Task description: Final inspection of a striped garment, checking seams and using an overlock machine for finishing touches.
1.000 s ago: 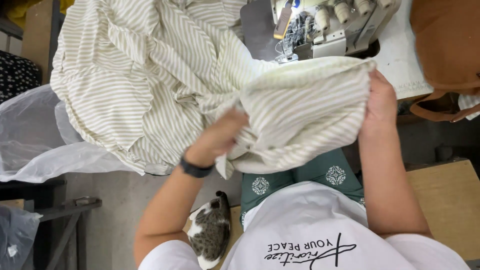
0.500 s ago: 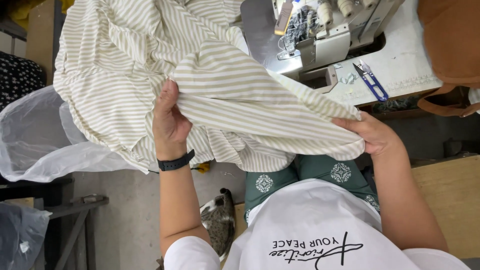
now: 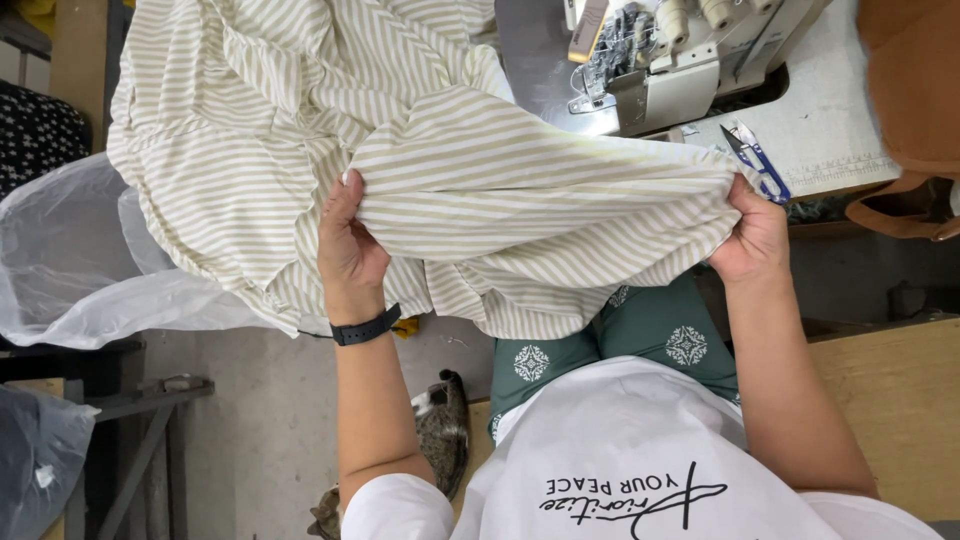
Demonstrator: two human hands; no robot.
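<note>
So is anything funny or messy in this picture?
Yes: a cat sits on the floor right beside the person's chair, under the striped fabric stretched between the left hand and right hand. Blue-handled thread snips lie loose near the table's edge.

Beyond the hands, on the pale desk (image 3: 850, 140): grey sewing machine (image 3: 670, 70) with thread cones on top; blue-handled thread snips (image 3: 755, 165) lie just above the right hand. Brown bag (image 3: 915, 110) at the desk's far right edge. Left of the left hand, a clear plastic sheet (image 3: 70, 260); below it, a tabby cat (image 3: 440, 430) on the grey floor (image 3: 270, 420).
</note>
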